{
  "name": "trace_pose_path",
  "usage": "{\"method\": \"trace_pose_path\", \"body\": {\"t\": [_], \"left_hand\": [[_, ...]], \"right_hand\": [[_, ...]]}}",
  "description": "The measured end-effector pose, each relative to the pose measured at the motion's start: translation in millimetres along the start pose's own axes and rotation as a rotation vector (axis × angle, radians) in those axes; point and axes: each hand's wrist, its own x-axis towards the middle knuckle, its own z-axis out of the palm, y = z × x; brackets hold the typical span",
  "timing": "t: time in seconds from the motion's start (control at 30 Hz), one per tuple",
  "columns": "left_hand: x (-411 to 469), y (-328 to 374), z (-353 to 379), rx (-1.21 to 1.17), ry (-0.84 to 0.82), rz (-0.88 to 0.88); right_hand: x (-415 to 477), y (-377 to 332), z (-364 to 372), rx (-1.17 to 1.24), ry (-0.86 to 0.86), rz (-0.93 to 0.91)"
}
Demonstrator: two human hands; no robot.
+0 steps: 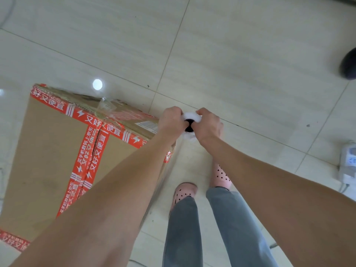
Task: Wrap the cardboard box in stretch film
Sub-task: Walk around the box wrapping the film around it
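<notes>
A tall cardboard box (48, 151) with red printed tape along its edges stands on the tiled floor at the left. Beside its right corner I hold a stretch film roll (189, 124) upright, seen end-on with its dark core hole showing. My left hand (171, 120) grips the roll's left side and my right hand (209, 126) grips its right side. A clear sheet of film (167, 176) runs down along the box's right face below the roll. A crumpled bit of clear film (106, 106) lies on the box top.
My feet in pink perforated clogs (185, 191) stand just right of the box. A white power strip with cable (348, 164) lies at the right edge. A dark rounded object (349, 64) sits at the upper right. Open tiled floor (231, 54) stretches ahead.
</notes>
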Motion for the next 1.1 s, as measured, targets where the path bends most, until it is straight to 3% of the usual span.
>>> {"method": "trace_pose_path", "body": {"t": [0.1, 0.27, 0.4, 0.63, 0.8, 0.93, 1.1], "left_hand": [[2.1, -4.6, -1.9, -0.127, 0.0, -0.115], [4.2, -5.1, -4.1, -0.151, -0.015, -0.172], [8.0, -5.8, -7.3, -0.143, -0.013, -0.19], [10.6, -4.0, -13.7, -0.116, -0.041, -0.197], [7.8, 2.3, -23.1, 0.042, 0.019, -0.032], [15.3, 5.8, -28.5, 0.159, 0.058, 0.108], [31.3, 7.5, -34.9, 0.141, 0.1, 0.086]], "right_hand": [[2.4, -4.8, 1.7, 0.044, 0.023, -0.045], [-4.5, -1.4, 5.4, 0.353, -0.107, 0.181], [-1.2, -5.8, 5.8, 0.46, -0.11, 0.199], [4.9, -10.0, -1.7, 0.409, -0.119, 0.162], [8.2, -15.0, -5.8, 0.338, -0.124, 0.192], [17.9, -29.3, -10.4, 0.185, -0.115, 0.096], [31.5, -42.8, -16.9, 0.142, -0.067, 0.013]]}}
